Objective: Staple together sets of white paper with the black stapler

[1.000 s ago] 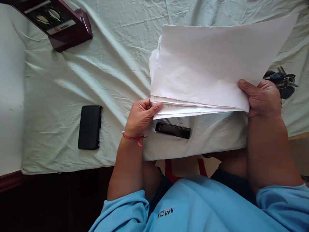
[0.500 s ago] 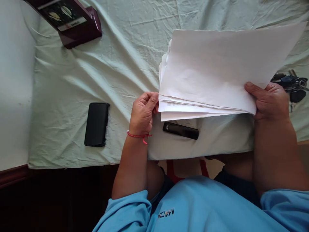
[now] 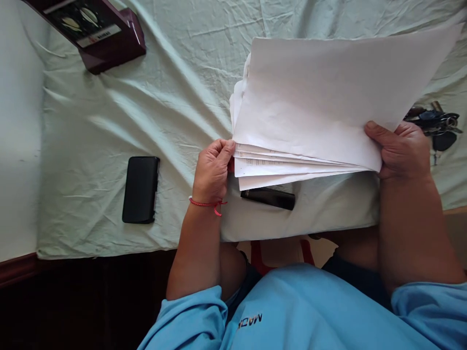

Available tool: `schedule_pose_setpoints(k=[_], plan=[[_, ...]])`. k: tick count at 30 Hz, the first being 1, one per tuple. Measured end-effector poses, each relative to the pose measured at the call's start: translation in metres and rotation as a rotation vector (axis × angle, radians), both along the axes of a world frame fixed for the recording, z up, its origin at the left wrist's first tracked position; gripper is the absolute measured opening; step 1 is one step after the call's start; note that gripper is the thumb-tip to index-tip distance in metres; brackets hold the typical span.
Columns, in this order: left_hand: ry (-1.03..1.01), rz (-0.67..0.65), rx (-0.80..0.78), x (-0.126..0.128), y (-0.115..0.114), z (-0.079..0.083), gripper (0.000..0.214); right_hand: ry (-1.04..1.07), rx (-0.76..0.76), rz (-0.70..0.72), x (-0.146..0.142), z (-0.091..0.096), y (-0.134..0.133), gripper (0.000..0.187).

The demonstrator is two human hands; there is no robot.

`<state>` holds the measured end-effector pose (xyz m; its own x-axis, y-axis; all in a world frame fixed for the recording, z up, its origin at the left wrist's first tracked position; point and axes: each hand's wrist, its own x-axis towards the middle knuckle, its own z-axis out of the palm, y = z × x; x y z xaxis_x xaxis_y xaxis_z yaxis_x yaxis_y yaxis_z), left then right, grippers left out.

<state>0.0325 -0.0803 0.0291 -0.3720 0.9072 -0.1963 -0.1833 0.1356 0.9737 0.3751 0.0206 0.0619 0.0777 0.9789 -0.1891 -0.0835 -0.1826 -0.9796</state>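
A loose stack of white paper sheets [image 3: 314, 92] is held up over the cloth-covered table between my two hands. My right hand [image 3: 403, 148] grips its right side, thumb on the blank top sheet and fingers underneath. At the stack's lower left corner, my left hand [image 3: 213, 167] pinches the edge of the sheets between thumb and fingers. The lower edges are fanned apart, and faint print shows on some sheets below the top one. Partly covered by the papers, a small black oblong object [image 3: 270, 198] lies just beneath them.
On the left of the pale green cloth [image 3: 87, 194] lies a black smartphone [image 3: 140, 189]. A dark red stand with a picture panel [image 3: 113, 46] is at the upper left. A bunch of keys [image 3: 438, 121] sits beyond my right hand. The table's near edge runs in front of my body.
The view has shifted slightly. The sheets' lower left edges are spread wider, and the lowest now overlaps the black oblong object. My left thumb has come up onto the top sheet's corner.
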Motion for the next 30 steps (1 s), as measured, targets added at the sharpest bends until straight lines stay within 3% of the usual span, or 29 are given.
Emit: schedule_pose_setpoints(k=[11, 18, 26, 30], plan=[[0.149, 0.024, -0.012, -0.002, 0.005, 0.002, 0.039, -0.01, 0.014, 0.036, 0.002, 0.004, -0.009, 0.037], [0.156, 0.048, 0.049, -0.001, 0.008, -0.001, 0.048, -0.023, 0.025, 0.023, 0.003, 0.006, -0.014, 0.033], [0.217, 0.136, 0.308, 0.002, 0.015, 0.002, 0.052, 0.026, 0.359, 0.088, -0.004, 0.011, -0.013, 0.026], [0.239, 0.19, 0.446, 0.0, 0.015, 0.006, 0.04, 0.027, 0.408, 0.121, -0.005, 0.014, -0.017, 0.025]])
